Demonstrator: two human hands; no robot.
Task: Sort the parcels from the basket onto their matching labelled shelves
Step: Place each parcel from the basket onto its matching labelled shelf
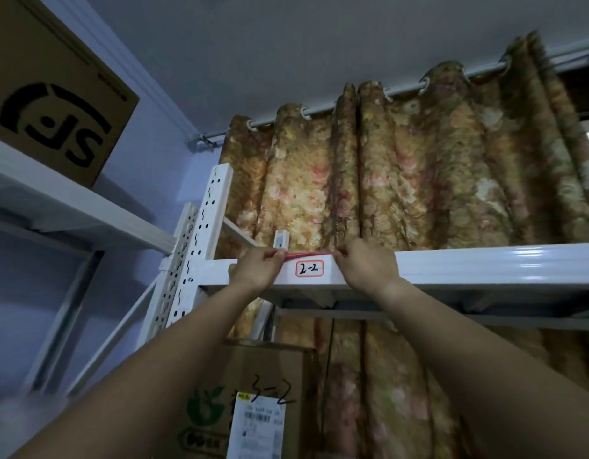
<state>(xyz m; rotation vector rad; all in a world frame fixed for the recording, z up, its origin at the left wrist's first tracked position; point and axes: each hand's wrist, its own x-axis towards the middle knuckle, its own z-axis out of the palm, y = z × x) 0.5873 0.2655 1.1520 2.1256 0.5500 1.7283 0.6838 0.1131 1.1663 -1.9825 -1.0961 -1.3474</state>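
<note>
Both hands are reaching up to the white metal shelf [485, 263] with the red-bordered "2-2" label [309, 269]. The left hand [258, 266] and right hand [366, 265] are each pinching an end of a thin flat red parcel [308, 255] that's lying along the front edge, right above the label. I'd say this one's basically getting delivered, just not released yet. The basket isn't showing, so I'm not guessing how many are left.
</note>
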